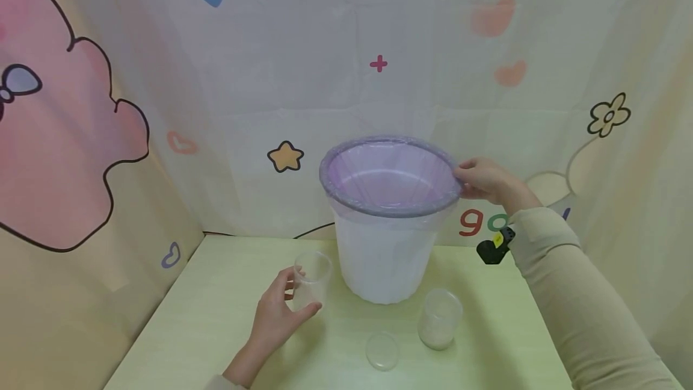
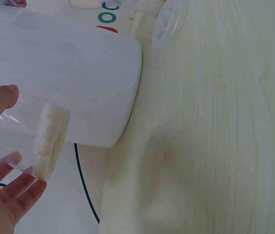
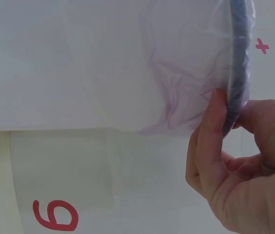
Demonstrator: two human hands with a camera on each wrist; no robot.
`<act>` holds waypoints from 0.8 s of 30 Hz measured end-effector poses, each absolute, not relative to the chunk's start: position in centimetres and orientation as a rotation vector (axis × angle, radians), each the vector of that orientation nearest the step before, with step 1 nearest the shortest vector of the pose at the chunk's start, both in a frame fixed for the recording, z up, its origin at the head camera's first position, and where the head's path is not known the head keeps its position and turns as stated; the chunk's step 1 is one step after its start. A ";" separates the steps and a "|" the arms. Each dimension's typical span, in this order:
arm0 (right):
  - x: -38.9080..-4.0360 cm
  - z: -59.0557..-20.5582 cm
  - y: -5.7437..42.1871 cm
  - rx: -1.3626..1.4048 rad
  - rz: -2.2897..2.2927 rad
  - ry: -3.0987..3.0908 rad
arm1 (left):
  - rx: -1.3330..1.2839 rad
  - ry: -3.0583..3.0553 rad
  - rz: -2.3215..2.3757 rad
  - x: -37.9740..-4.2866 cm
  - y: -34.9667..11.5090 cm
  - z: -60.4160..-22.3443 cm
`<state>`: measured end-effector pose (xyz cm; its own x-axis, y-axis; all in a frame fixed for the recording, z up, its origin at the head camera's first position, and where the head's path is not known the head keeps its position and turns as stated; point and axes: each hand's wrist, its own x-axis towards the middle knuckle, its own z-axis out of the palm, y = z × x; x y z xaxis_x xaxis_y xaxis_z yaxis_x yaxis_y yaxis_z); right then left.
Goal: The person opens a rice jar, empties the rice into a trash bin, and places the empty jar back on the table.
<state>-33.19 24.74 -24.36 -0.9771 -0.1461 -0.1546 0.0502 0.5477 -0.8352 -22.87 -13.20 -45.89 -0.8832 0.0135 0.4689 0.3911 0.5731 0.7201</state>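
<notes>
My left hand (image 1: 278, 312) grips a clear plastic cup (image 1: 313, 286) from its left side, held above the table. In the left wrist view a pale, whitish layer (image 2: 49, 141) fills the cup's bottom. A white trash bin (image 1: 383, 257) with a grey rim and a thin purple liner bag (image 1: 379, 173) stands right of that cup. On the bin's right side, my right hand (image 1: 484, 180) pinches the bag-covered rim (image 3: 240, 53) between thumb and fingers. A second clear cup (image 1: 440, 321), with pale contents low inside, stands in front of the bin.
A round clear lid (image 1: 382, 351) lies on the pale wood-grain table (image 1: 227, 294), left of the standing cup. Behind the table hangs a cartoon-printed curtain (image 1: 303, 65), close to the bin's back. Similar cloth covers both sides.
</notes>
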 end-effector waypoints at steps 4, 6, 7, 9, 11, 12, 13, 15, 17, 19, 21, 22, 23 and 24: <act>-33.0 -24.2 24.6 -0.076 -1.401 2.579 | -0.302 -2.431 -1.200 -23.4 -13.8 -45.4; -33.0 -24.2 24.5 -0.070 -1.399 2.583 | -0.292 -2.443 -1.193 -23.7 -14.1 -45.1; -33.0 -24.2 24.5 -0.069 -1.397 2.587 | -0.290 -2.447 -1.190 -23.9 -14.2 -44.9; -33.0 -24.2 24.5 -0.063 -1.393 2.591 | -0.287 -2.452 -1.182 -24.2 -14.4 -44.5; -33.0 -24.3 24.5 -0.060 -1.395 2.593 | -0.284 -2.459 -1.159 -24.4 -14.5 -44.2; -33.0 -24.3 24.5 -0.058 -1.397 2.593 | -0.284 -2.461 -1.149 -24.5 -14.6 -44.0; -33.0 -24.3 24.5 -0.060 -1.400 2.591 | -0.288 -2.463 -1.135 -24.7 -14.7 -43.8; -33.0 -24.4 24.5 -0.058 -1.406 2.590 | -0.294 -2.472 -1.103 -24.9 -14.8 -43.5; -33.0 -24.4 24.6 -0.058 -1.401 2.594 | -0.298 -2.481 -1.069 -25.2 -15.0 -43.3; -33.0 -24.3 24.6 -0.056 -1.397 2.597 | -0.300 -2.492 -1.038 -25.4 -15.2 -43.1; -33.0 -24.3 24.5 -0.055 -1.388 2.601 | -0.299 -2.499 -1.017 -25.6 -15.5 -42.8; -33.0 -24.2 24.5 -0.055 -1.386 2.602 | -0.297 -2.505 -1.013 -25.7 -15.6 -42.6; -32.9 -24.2 24.5 -0.054 -1.386 2.601 | -0.291 -2.509 -1.016 -25.7 -15.7 -42.4; -32.9 -24.2 24.4 -0.055 -1.385 2.600 | -0.286 -2.511 -1.026 -25.8 -15.8 -42.2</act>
<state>-32.91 24.44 -24.20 -0.9803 -0.1239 -0.1538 0.0584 0.5616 -0.8253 -25.82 -15.84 -42.18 -0.8945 0.0338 0.4457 0.3362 0.7080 0.6210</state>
